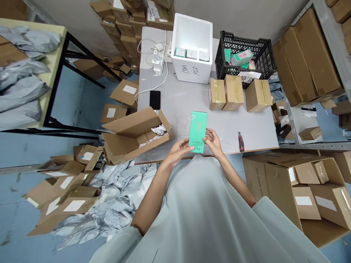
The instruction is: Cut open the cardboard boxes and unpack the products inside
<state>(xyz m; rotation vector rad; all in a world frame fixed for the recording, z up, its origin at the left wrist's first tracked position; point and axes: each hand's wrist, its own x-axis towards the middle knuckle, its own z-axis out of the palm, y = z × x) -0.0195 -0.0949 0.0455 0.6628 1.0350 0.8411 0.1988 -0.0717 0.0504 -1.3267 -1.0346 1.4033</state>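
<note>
A flat-faced green box [197, 128] with printed text is held up at the table's front edge. My left hand [178, 150] grips its lower left corner, thumb on the front face. On its right side, my right hand [213, 141] closes around the edge with the thumb in front. The fingers behind the box are partly hidden. Just left of my hands lies an open cardboard box [131, 140] with crumpled paper inside. A red and black utility knife [241, 142] rests on the table to the right.
On the grey table [183, 96] stand a white foam box [193, 73] holding small boxes, a black crate [246, 69] of green boxes, several taped cartons [233, 93] and a phone [155, 100]. Grey plastic bags [117, 197] and opened cartons cover the floor at left. A large carton [274, 182] sits right.
</note>
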